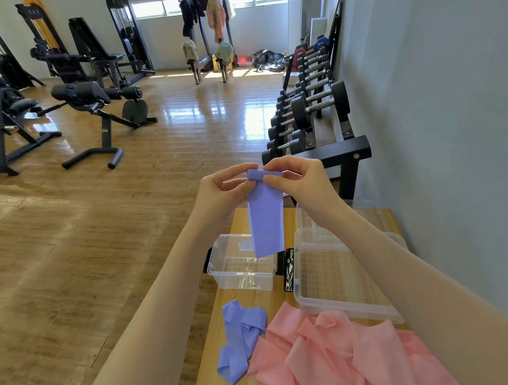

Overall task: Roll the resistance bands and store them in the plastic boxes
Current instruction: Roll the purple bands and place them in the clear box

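Near me on the bench [254,381] I count one pink band [342,354] and one loose purple band [239,340]. Farther sit two clear boxes [241,268]. Above them my left hand [225,191] and right hand [299,177] pinch another purple band [266,218]. It looks soft, light and floppy, so I hold the rolled top.

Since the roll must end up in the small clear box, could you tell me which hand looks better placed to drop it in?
Probably the left hand: the small clear box lies below it, while the right hand is over the lid.
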